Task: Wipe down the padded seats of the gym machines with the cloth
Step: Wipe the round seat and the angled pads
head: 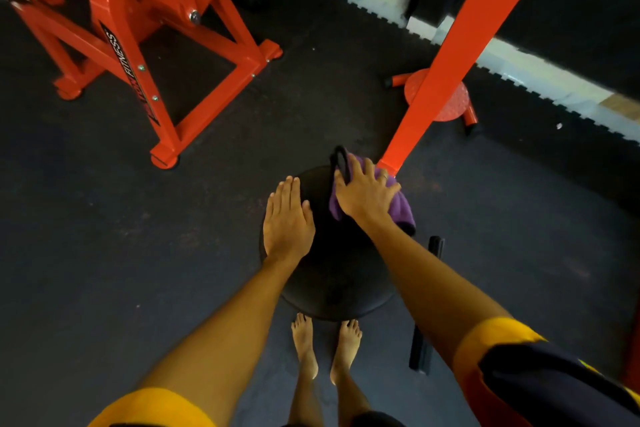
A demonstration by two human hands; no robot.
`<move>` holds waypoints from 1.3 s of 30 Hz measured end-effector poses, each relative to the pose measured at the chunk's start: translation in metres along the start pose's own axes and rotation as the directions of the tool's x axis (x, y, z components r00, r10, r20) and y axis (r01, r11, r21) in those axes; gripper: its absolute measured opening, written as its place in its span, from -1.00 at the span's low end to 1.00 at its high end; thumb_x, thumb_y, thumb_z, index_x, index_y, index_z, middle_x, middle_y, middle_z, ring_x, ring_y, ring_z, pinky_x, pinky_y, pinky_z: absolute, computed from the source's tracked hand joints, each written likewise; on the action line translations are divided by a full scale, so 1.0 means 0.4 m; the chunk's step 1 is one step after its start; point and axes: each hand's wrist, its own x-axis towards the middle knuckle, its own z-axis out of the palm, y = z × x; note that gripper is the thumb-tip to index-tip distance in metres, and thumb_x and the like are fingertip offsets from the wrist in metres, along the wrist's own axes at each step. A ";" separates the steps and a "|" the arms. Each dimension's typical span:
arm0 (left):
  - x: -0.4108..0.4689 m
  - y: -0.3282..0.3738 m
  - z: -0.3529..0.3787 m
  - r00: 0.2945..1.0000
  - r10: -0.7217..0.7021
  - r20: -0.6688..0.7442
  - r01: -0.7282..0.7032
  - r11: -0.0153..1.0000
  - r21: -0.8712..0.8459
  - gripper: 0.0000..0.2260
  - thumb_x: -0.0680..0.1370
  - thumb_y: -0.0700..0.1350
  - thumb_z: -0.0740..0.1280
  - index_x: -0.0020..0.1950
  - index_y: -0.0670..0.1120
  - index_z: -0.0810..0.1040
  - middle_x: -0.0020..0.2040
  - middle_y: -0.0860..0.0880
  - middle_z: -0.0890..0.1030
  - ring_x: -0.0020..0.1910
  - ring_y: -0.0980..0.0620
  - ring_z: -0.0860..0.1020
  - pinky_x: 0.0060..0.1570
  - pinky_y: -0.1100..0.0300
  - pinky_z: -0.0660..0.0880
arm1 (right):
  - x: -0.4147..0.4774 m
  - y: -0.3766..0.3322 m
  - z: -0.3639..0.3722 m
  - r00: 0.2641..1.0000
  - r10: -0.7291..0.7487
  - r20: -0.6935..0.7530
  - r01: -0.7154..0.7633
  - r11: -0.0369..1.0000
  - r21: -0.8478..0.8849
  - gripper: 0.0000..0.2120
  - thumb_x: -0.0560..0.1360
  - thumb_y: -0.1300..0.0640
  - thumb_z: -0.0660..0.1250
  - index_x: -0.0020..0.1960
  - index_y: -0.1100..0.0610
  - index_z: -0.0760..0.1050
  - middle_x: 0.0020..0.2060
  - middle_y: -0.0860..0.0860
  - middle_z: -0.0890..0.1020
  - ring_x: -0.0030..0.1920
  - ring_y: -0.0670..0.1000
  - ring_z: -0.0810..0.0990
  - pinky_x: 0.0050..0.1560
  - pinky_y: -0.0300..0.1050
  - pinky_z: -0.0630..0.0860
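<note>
A round black padded seat (337,274) stands below me, seen from above. My left hand (287,218) lies flat on the seat's left side with straight fingers. My right hand (363,192) presses a purple cloth (398,210) flat against the seat's far right edge, fingers spread. A black strap or handle (341,163) sticks up just past the fingertips of my right hand.
An orange sloping beam (460,42) rises from beside the seat to the upper right, over an orange round footplate (453,104). A large orange machine frame (138,38) stands at upper left. A black bar (427,308) lies on the dark rubber floor (121,236). My bare feet (325,347) are beside the seat.
</note>
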 end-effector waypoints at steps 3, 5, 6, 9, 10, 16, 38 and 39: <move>-0.026 0.007 -0.001 0.997 -0.080 -0.006 0.080 0.997 -0.014 -0.51 0.69 -0.05 0.13 0.61 -0.17 0.19 0.59 -0.16 0.26 0.58 -0.13 0.22 0.58 -0.04 0.11 | -0.016 -0.066 0.017 0.982 -0.184 0.032 0.187 0.975 -0.123 -0.44 0.66 -0.26 -0.01 0.62 -0.13 0.15 0.63 0.02 0.17 0.61 0.27 0.06 0.49 0.54 -0.11; -0.036 0.008 -0.005 0.994 -0.110 -0.011 0.110 0.994 -0.027 -0.50 0.70 -0.04 0.12 0.61 -0.19 0.18 0.58 -0.18 0.27 0.57 -0.16 0.24 0.57 -0.05 0.13 | -0.078 -0.049 0.039 0.908 -0.416 0.061 0.419 0.887 -0.192 -0.38 0.62 -0.30 -0.12 0.65 -0.16 0.06 0.66 -0.01 0.05 0.65 0.21 -0.09 0.52 0.49 -0.19; -0.037 0.008 -0.010 0.992 -0.127 -0.003 0.127 0.991 -0.039 -0.49 0.71 -0.03 0.12 0.62 -0.19 0.17 0.58 -0.19 0.27 0.57 -0.17 0.23 0.57 -0.05 0.13 | -0.092 -0.025 0.040 0.867 -0.493 0.071 0.496 0.845 -0.199 -0.35 0.60 -0.33 -0.16 0.66 -0.18 0.03 0.67 -0.03 0.04 0.65 0.18 -0.13 0.54 0.44 -0.19; -0.054 0.002 -0.016 0.991 -0.136 0.001 0.136 0.990 -0.033 -0.47 0.70 -0.01 0.14 0.62 -0.18 0.15 0.60 -0.18 0.24 0.58 -0.17 0.19 0.57 -0.04 0.14 | -0.044 0.030 0.018 0.901 -0.432 0.036 0.433 0.890 -0.141 -0.38 0.62 -0.33 0.03 0.64 -0.20 0.08 0.65 -0.05 0.11 0.65 0.15 -0.04 0.58 0.32 -0.08; -0.058 0.001 -0.018 0.991 -0.130 -0.001 0.130 0.991 -0.023 -0.47 0.70 0.00 0.13 0.63 -0.18 0.14 0.60 -0.18 0.22 0.59 -0.16 0.18 0.58 -0.03 0.12 | -0.026 0.032 0.009 0.947 -0.321 0.010 0.320 0.942 -0.105 -0.38 0.63 -0.31 0.08 0.64 -0.19 0.10 0.64 -0.03 0.15 0.64 0.18 0.02 0.58 0.32 -0.03; -0.055 -0.007 -0.009 0.992 -0.122 -0.003 0.122 0.992 -0.007 -0.46 0.69 -0.04 0.12 0.64 -0.20 0.10 0.63 -0.19 0.15 0.62 -0.11 0.11 0.61 0.00 -0.01 | -0.121 -0.010 0.069 0.930 -0.365 -0.054 0.359 0.929 -0.093 -0.38 0.64 -0.27 -0.02 0.66 -0.13 0.05 0.67 0.01 0.04 0.65 0.22 -0.09 0.56 0.42 -0.15; -0.110 0.024 0.015 0.966 -0.244 -0.091 0.249 0.967 0.055 -0.41 0.67 0.06 -0.06 0.62 -0.25 0.12 0.60 -0.23 0.23 0.61 -0.15 0.16 0.60 -0.05 0.07 | -0.012 -0.138 0.001 0.747 -0.592 0.303 0.653 0.738 -0.169 -0.47 0.70 -0.24 -0.01 0.63 -0.15 0.15 0.64 -0.05 0.16 0.65 0.16 -0.02 0.56 0.41 -0.22; -0.112 0.027 0.018 0.966 -0.241 -0.098 0.247 0.967 0.056 -0.40 0.66 0.07 -0.07 0.62 -0.25 0.12 0.60 -0.23 0.23 0.61 -0.15 0.16 0.60 -0.05 0.06 | -0.007 -0.164 0.003 0.710 -0.616 0.341 0.692 0.699 -0.180 -0.48 0.69 -0.26 0.00 0.61 -0.15 0.21 0.61 -0.05 0.24 0.63 0.17 0.07 0.56 0.40 -0.15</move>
